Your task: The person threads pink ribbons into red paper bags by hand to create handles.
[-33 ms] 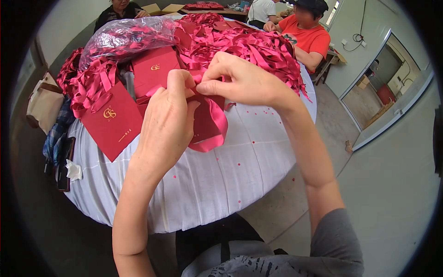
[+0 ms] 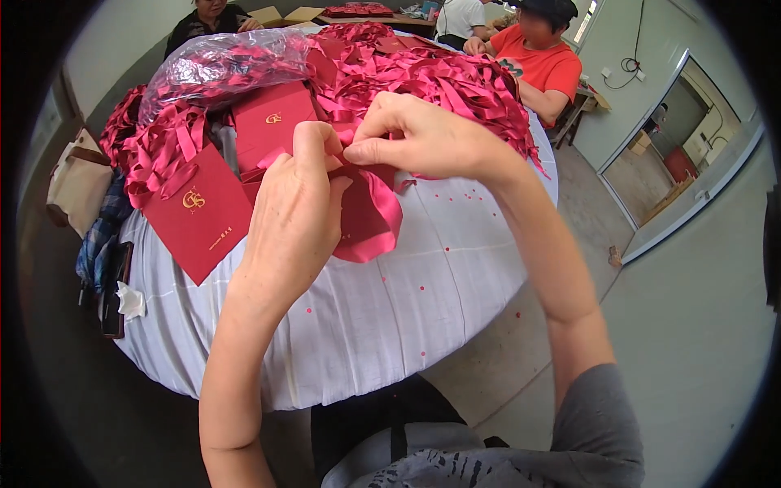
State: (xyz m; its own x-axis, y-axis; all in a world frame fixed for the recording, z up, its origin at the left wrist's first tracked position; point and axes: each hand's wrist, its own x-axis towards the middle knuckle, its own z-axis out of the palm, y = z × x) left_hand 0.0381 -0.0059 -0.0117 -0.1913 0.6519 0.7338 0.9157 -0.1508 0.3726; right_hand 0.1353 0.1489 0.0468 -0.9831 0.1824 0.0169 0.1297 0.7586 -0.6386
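Both my hands are raised over the near part of the table, fingers bent. My left hand (image 2: 285, 207) grips the top edge of a dark red paper bag (image 2: 358, 213), its thumb pressed against the front. A pink-red ribbon (image 2: 389, 207) loops down over the bag's right side. My right hand (image 2: 427, 138) pinches the ribbon near the bag's top, close to the left fingertips. The fingers partly cover the spot where ribbon and bag meet. Left of my hands lies a second red bag (image 2: 199, 220) with a gold emblem and a ribbon handle.
A round table (image 2: 455, 301) with a pale cloth carries a ribbon heap (image 2: 439, 77), a clear plastic sack (image 2: 224, 65) and another red bag (image 2: 272, 122). Small red dots are scattered about. A beige bag (image 2: 79, 179) sits left. A person in red (image 2: 541, 65) works at far right; others sit behind.
The hanging ribbon loop has risen slightly, and my right forearm has shifted a little to the right. Both hands keep their grip.
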